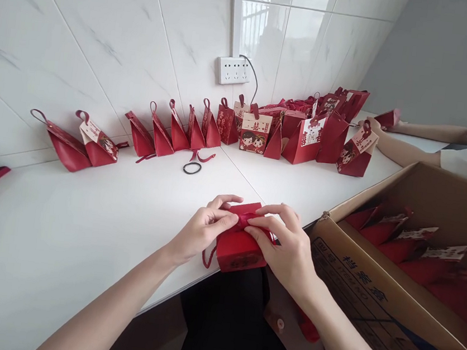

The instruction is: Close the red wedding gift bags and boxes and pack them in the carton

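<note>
A small red paper gift box (238, 247) rests at the near edge of the white table (62, 234). My left hand (204, 230) pinches the red ribbon at the box's top from the left. From the right, my right hand (286, 245) presses its fingers together on the same ribbon and the top flaps. A loop of red cord hangs off the box's lower left corner.
Several folded red gift boxes (179, 132) line the tiled wall, with more decorated ones (306, 132) at the back right. A black hair tie (192, 168) lies on the table. An open cardboard carton (393, 288) holds red boxes at right. Another person's arms (410, 142) rest at far right.
</note>
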A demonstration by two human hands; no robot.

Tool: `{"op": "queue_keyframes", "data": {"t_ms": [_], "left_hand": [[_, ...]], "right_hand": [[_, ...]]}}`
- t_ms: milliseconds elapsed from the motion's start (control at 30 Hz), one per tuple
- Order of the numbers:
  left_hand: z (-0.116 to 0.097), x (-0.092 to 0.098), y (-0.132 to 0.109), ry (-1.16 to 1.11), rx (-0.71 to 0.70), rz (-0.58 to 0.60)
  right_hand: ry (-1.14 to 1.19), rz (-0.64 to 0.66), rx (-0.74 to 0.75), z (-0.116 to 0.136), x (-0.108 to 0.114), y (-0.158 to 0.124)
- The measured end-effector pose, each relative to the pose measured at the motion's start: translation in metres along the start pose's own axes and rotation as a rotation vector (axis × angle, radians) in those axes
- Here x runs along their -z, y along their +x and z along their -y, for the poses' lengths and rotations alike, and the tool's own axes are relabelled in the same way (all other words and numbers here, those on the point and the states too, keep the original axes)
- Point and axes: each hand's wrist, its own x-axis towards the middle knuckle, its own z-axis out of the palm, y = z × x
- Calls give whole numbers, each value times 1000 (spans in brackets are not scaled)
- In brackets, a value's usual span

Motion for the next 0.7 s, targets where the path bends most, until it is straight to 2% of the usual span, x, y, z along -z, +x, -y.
{"op": "queue_keyframes", "data": {"t_ms": [100, 233, 333, 400, 467, 567, 633, 700], "left_hand": [[0, 0, -1, 68, -13, 0], [-1, -3, -4, 103, -13, -7], [0, -5, -7, 161, -41, -86], [1, -5, -9, 294, -82, -156], [4, -5, -11, 508, -192, -239], [11, -2, -15, 826, -464, -370], [14, -1, -18, 955, -615, -442], [15, -2, -22, 1011, -677, -472]], "right_hand": [[-67, -6, 87, -2, -1, 3], [-122, 43, 117, -1, 1, 7], [-144, 75, 134, -1, 6, 10], [-160, 95, 159, -3, 11, 11], [-173, 127, 200, -8, 18, 12], [-195, 193, 272, -20, 27, 11], [-219, 211, 299, -26, 31, 9], [-239, 207, 310, -29, 33, 7]]}}
